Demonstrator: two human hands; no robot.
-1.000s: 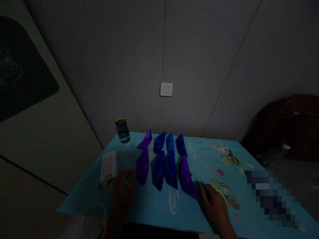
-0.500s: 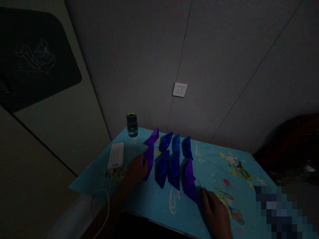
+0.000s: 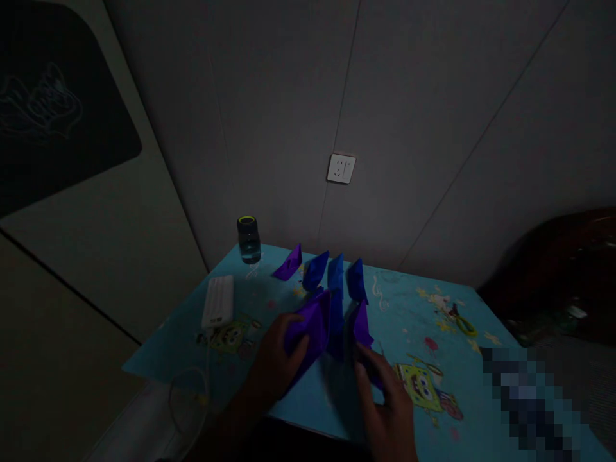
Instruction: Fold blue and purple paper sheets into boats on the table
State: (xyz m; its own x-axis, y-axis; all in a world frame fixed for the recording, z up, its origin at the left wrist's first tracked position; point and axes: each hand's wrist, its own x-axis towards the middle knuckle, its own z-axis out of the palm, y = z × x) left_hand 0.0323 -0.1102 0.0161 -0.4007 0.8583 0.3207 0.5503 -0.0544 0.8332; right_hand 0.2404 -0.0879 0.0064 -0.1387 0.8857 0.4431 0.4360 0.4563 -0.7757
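My left hand (image 3: 282, 353) grips a purple paper boat (image 3: 310, 330), lifted and tilted in front of the others. My right hand (image 3: 385, 398) is closed around the lower part of another purple paper boat (image 3: 360, 324); its fingers cover much of that boat. Between my hands is a dark blue paper boat (image 3: 335, 333), partly hidden by the raised one. Behind stands a row: a purple boat (image 3: 290, 263), a dark blue boat (image 3: 316, 271), a brighter blue boat (image 3: 335, 274) and another dark blue boat (image 3: 357, 281).
A white power bank (image 3: 218, 301) with a cable lies on the left of the blue cartoon-print table (image 3: 394, 289). A bottle (image 3: 249, 240) stands at the back left corner. Against the back is a grey wall with a socket (image 3: 341, 169). A pixelated patch covers the lower right.
My left hand has picked up the front-left purple boat and brought it right, over the blue boats. My right hand has moved left onto the right-hand purple boat. The view has shifted slightly.
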